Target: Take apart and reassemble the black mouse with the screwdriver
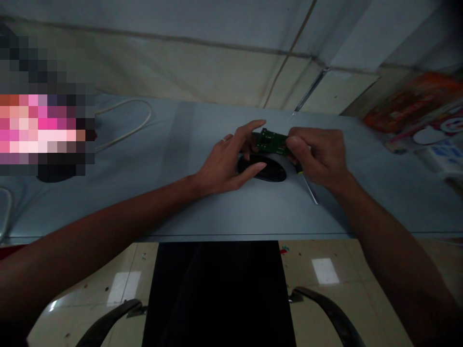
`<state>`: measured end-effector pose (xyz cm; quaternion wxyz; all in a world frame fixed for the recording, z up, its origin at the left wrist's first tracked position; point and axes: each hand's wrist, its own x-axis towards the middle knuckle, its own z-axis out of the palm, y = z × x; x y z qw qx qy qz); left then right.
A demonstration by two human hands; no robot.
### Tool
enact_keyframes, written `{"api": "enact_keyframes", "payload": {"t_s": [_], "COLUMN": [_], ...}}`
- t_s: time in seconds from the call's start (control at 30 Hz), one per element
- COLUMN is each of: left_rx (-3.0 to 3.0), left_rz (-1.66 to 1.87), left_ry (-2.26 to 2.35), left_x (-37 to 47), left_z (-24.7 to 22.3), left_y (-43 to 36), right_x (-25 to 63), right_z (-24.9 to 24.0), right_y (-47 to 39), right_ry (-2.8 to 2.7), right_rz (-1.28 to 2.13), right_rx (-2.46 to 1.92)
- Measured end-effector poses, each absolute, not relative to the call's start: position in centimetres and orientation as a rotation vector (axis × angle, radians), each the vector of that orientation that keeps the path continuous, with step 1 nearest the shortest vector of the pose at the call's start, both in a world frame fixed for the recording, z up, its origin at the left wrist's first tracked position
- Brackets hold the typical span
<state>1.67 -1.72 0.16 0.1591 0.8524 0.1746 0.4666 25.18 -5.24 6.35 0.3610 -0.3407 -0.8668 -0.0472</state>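
A small green circuit board is pinched between the thumb and fingers of my right hand, above the table. My left hand, with a ring on one finger, has its fingers spread at the board's left end; its thumb reaches over a black oval shell that looks like part of a computer mouse. Whether the left fingertips touch the board I cannot tell. Partly under my right hand lies a screwdriver, its metal shaft pointing toward the front edge and most of its handle hidden.
The grey table runs along a tiled wall. White cable loops at the left beside a pixelated area. Colourful plastic packages stand at the right. Below the front edge are a black seat and chair armrests.
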Motion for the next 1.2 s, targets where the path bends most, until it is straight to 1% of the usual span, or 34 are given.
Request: {"api": "enact_keyframes", "payload": {"t_s": [0.1,0.23,0.4,0.57,0.8,1.07,1.2], "left_rx": [2.456,2.507,2.475,2.462,2.471,2.497,2.495], "left_rz": [1.408,1.518,1.6,1.594,1.567,1.482,1.468], "left_ry": [0.508,0.51,0.584,0.614,0.635,0.676,0.66], "left_x": [1.7,1.7,1.6,1.7,1.6,1.4,1.4], "left_z": [0.2,0.4,0.5,0.4,0.5,0.7,0.7], "left_y": [-1.8,-1.6,-1.6,-1.7,-1.6,-1.6,-1.6], "right_x": [25.0,25.3,26.3,26.8,26.8,26.7,26.7], "right_z": [6.6,6.6,6.2,5.9,6.0,6.1,6.1], "right_y": [-5.5,-5.3,-4.8,-4.8,-5.2,-5.3,-5.2], "right_ry": [-2.239,-2.238,-2.252,-2.255,-2.238,-2.251,-2.271], "right_rz": [0.118,0.241,0.06,-0.135,-0.217,-0.313,-0.333], "right_rx": [-0.908,-0.919,-0.826,-0.854,-0.947,-0.921,-0.825]}}
